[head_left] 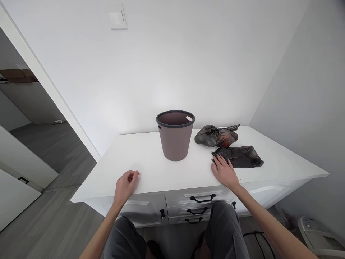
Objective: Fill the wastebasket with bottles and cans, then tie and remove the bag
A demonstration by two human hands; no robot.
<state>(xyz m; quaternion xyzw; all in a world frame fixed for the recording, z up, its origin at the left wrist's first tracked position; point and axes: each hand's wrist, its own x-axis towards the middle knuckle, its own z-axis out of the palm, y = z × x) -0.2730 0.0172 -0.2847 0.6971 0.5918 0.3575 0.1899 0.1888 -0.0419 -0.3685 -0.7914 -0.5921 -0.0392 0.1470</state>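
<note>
My left hand rests at the front left of the white cabinet top, fingers curled in toward the thumb; I see nothing held in it. My right hand lies flat with its fingers stretched out, fingertips touching the near left end of a flattened black plastic bag. Behind that bag sits a knotted black plastic bag with something inside, partly reddish through the thin film. A brown-mauve trash bin with a dark rim and cut-out handles stands upright between my hands, farther back.
The white cabinet top meets a wall behind it and another on the right. Drawers with black handles are below, near my knees. A doorway opens at left. A pale appliance and black cable are on the floor at right.
</note>
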